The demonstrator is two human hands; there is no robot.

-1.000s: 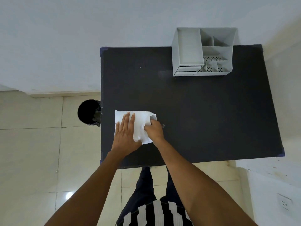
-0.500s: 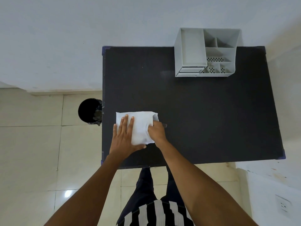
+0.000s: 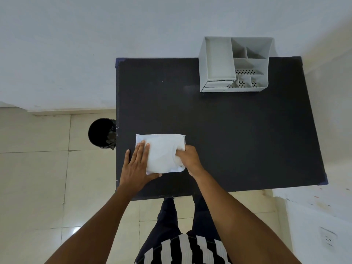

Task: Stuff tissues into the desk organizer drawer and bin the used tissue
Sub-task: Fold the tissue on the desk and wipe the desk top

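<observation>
On the near left part of the dark table (image 3: pixel 228 140), in the head view, lies a white tissue pack (image 3: pixel 161 152), flat and close to the table's left edge. The left hand (image 3: pixel 136 165) rests on it with fingers spread and flat, palm partly on the table, pinning the pack's left side without gripping it. The right hand (image 3: pixel 188 159) is curled at the pack's right end, its fingers (image 3: pixel 180 151) bent in against the wrapper and seemingly pinching at a tissue or the opening; what exactly they hold is hidden under the knuckles.

At the far right of the table stands the grey desk organizer (image 3: pixel 234 64), well apart from both hands. Its drawer (image 3: pixel 218 86) sits at the lower front of the left section and looks shut or nearly so. A black bin (image 3: pixel 102 133) stands on the tiled floor just beside the table's left edge, near the pack.

By my reading, the step in hand is drawing tissues out of the pack, with nothing yet in the drawer. The next move calls for the left hand to hold the pack down while the right pulls a tissue free, then a long reach across to the organizer, where the drawer likely needs sliding out before anything can be stuffed in.
</observation>
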